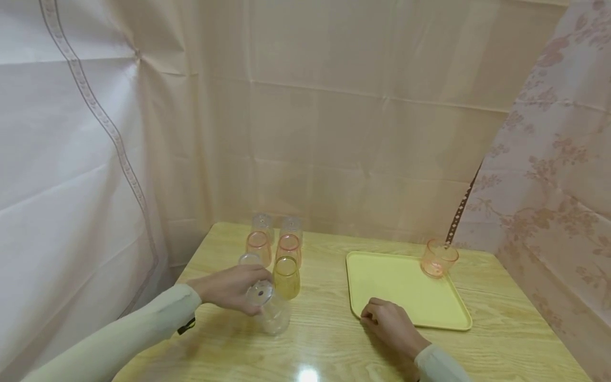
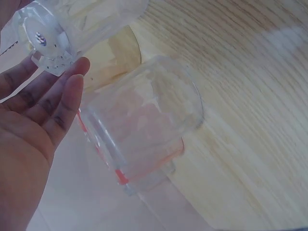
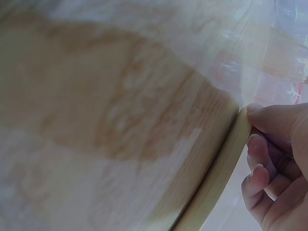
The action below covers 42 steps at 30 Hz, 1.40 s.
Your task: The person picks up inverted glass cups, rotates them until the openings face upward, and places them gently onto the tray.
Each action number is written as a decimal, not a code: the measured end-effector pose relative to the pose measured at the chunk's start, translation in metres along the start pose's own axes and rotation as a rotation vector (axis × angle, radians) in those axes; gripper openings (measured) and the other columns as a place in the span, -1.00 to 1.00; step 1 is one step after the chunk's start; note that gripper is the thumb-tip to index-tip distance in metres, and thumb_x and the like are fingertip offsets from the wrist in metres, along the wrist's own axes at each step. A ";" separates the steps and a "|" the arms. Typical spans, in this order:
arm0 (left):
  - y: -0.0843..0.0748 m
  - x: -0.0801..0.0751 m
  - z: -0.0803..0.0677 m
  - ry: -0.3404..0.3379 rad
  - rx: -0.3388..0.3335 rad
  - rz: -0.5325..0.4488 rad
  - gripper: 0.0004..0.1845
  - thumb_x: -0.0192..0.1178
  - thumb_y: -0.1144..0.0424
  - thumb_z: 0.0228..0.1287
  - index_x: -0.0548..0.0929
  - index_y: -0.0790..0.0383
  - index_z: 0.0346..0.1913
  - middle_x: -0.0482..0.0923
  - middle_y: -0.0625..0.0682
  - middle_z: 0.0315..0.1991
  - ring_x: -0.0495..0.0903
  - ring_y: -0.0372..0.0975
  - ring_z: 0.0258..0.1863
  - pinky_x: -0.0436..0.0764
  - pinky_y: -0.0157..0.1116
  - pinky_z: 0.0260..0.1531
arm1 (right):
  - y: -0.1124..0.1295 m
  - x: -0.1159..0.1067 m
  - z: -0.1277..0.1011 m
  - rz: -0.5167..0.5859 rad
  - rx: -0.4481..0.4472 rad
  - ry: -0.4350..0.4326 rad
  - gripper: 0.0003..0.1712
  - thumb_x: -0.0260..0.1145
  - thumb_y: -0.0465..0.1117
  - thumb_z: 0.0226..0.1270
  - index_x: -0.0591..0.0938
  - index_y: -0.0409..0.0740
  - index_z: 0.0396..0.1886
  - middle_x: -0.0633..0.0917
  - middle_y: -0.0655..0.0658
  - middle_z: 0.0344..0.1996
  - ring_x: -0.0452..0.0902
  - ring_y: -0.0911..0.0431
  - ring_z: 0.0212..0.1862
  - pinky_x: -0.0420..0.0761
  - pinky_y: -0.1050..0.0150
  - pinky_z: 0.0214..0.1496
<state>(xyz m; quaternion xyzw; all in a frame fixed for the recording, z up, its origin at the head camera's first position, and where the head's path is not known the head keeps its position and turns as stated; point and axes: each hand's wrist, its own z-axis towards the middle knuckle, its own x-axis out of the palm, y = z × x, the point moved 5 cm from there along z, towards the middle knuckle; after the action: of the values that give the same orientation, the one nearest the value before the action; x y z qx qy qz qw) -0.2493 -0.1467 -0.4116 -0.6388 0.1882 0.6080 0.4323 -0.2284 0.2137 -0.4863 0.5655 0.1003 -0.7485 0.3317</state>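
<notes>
My left hand (image 1: 234,288) grips a clear glass (image 1: 274,314) near its base, fingers on one side and thumb on the other. That glass has its base upward and leans slightly. Close behind it is a yellow glass (image 1: 287,284), and another clear glass (image 1: 250,259) is partly hidden by the hand. My right hand (image 1: 391,324) is at the near left corner of a yellow tray (image 1: 406,289). In the right wrist view, thumb and index finger pinch the tray's rim (image 3: 226,159) at the corner, with the other fingers curled.
Two pinkish-orange glasses (image 1: 289,249) and two clear glasses (image 1: 263,225) stand behind the yellow one. An orange glass (image 1: 438,260) is at the tray's far right corner. Everything is on a wooden table (image 1: 324,339), with hanging cloth (image 1: 310,132) behind and at both sides.
</notes>
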 end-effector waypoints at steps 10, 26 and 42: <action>-0.005 0.003 0.005 -0.073 0.039 -0.111 -0.42 0.52 0.01 0.10 0.59 0.15 0.13 0.58 -0.16 -0.06 0.56 -0.27 -0.10 0.62 -0.28 -0.11 | 0.001 0.001 -0.001 0.002 0.000 0.004 -0.89 0.57 -0.28 0.18 0.76 -0.03 -0.39 0.64 0.19 -0.41 0.59 0.34 -0.38 0.60 0.41 -0.37; -0.008 0.014 0.021 -0.162 -0.020 -0.224 -0.40 0.54 -0.05 0.11 0.55 0.06 0.14 0.57 -0.18 -0.10 0.57 -0.32 -0.16 0.65 -0.32 -0.23 | 0.002 0.004 -0.003 -0.010 -0.007 0.008 -0.88 0.58 -0.29 0.17 0.76 -0.05 -0.39 0.65 0.18 -0.40 0.59 0.33 -0.38 0.61 0.42 -0.35; -0.013 0.023 0.038 -0.215 -0.043 -0.303 -0.40 0.57 -0.01 0.10 0.55 0.06 0.14 0.57 -0.20 -0.06 0.57 -0.27 -0.21 0.66 -0.26 -0.23 | 0.002 0.001 0.000 0.010 0.005 0.004 -0.87 0.58 -0.31 0.15 0.77 -0.01 -0.41 0.65 0.19 -0.40 0.60 0.33 -0.37 0.63 0.42 -0.33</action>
<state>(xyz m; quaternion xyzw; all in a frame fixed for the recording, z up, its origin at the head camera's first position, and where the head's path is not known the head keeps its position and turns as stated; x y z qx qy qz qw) -0.2583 -0.1034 -0.4253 -0.6002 0.0295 0.6046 0.5229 -0.2277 0.2122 -0.4865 0.5684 0.0963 -0.7458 0.3339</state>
